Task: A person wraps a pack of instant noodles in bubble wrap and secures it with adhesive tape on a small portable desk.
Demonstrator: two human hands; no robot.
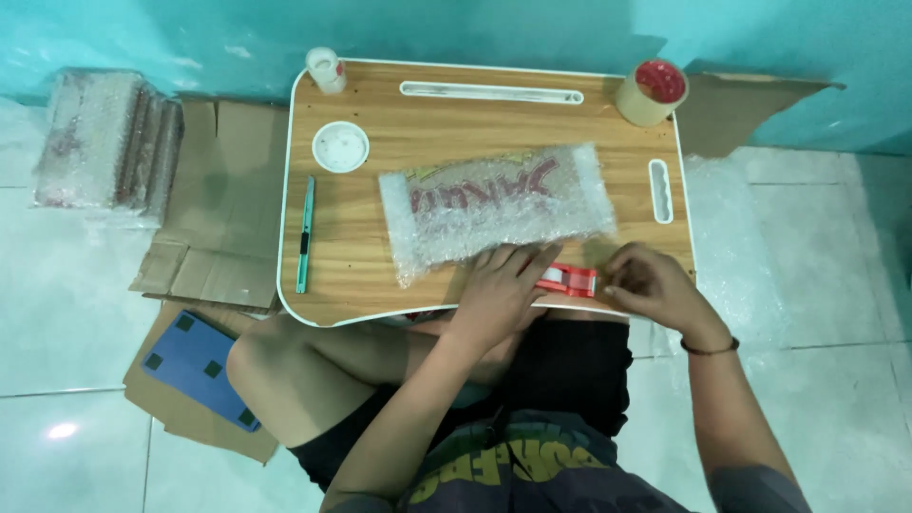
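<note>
The left hand [502, 285] lies flat and open on the bubble-wrapped parcel [496, 209], a red dispenser [568, 279] at its 3 o'clock. The right hand [648, 283] curls; I cannot tell its grip. A tape roll [651, 92] stands at the counter's [380, 275] 1 o'clock, a cutter [306, 233] at 9.

— What's on the wooden worktop [380, 275]?
— A bubble-wrapped packet [496, 204] in the middle, a red tape dispenser [568, 279] at the near edge, a green cutter [305, 234] left, a white lid [340, 146] and small roll [326, 69] far left, brown tape [651, 92] far right.
</note>
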